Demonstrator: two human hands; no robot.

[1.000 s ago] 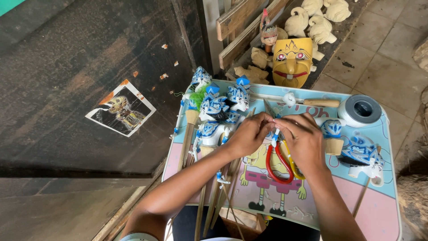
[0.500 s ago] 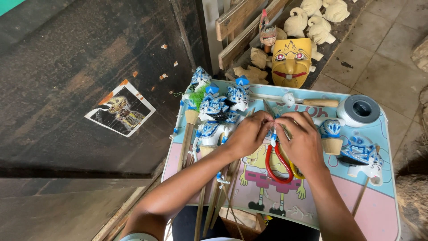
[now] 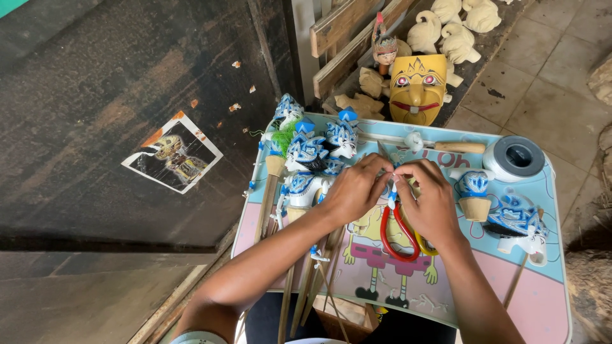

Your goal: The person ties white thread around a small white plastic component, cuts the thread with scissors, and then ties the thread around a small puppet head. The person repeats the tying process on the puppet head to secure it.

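Item 1: my left hand (image 3: 352,191), centre of the frame, fingers pinched together at their tips on a small pale piece (image 3: 393,173) that is too tiny for me to identify. Grip: closed on that piece.

Item 2: my right hand (image 3: 428,202), just right of centre, fingertips meeting the left ones on the same small piece; grip likewise pinched shut on it. Both hands hover over the middle of the desk (image 3: 561,280), a small one with a pale blue and pink cartoon-printed top.

Item 3: red-handled pliers (image 3: 396,234), lying on the desk directly under my hands, handles pointing toward the bottom of the frame (a yellow loop shows just beside them, partly hidden by my right wrist).

Item 4: cluster of blue-and-white painted puppet heads (image 3: 309,153) on wooden sticks, left of centre, touching one another, their sticks running off the desk's lower edge.

Item 5: 2 more blue-and-white puppet heads, right of centre: 1 on a cone base (image 3: 473,190), 1 lying on its side (image 3: 517,220) near the right edge.

Item 6: grey round spool (image 3: 515,158), upper right of the desk.

Item 7: wooden-handled tool (image 3: 446,146), lying along the desk's top edge.

Item 8: yellow carved mask (image 3: 417,88), top centre, on the floor beyond the desk, with unpainted carved figures (image 3: 446,35) near it.
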